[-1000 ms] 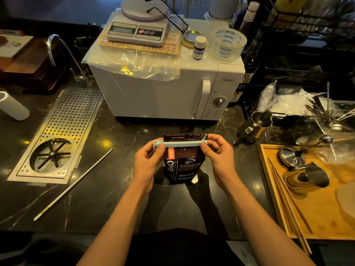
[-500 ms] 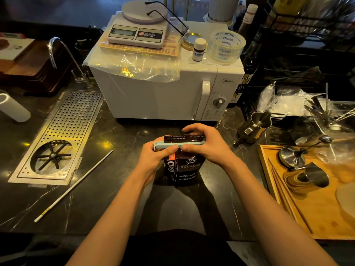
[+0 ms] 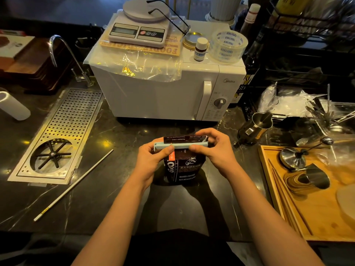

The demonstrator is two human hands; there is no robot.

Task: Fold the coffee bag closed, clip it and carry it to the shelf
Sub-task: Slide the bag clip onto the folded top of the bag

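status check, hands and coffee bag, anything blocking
Left hand and right hand both pinching the pale clip. Coffee bag upright on counter, top folded, clip across it. Nothing in the way.

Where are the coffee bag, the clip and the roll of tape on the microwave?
coffee bag [image 3: 184, 170], head view, on its dark printed front panel.
clip [image 3: 181, 145], head view, on the middle of the pale blue bar.
roll of tape [image 3: 227, 48], head view, on its printed outer wall.
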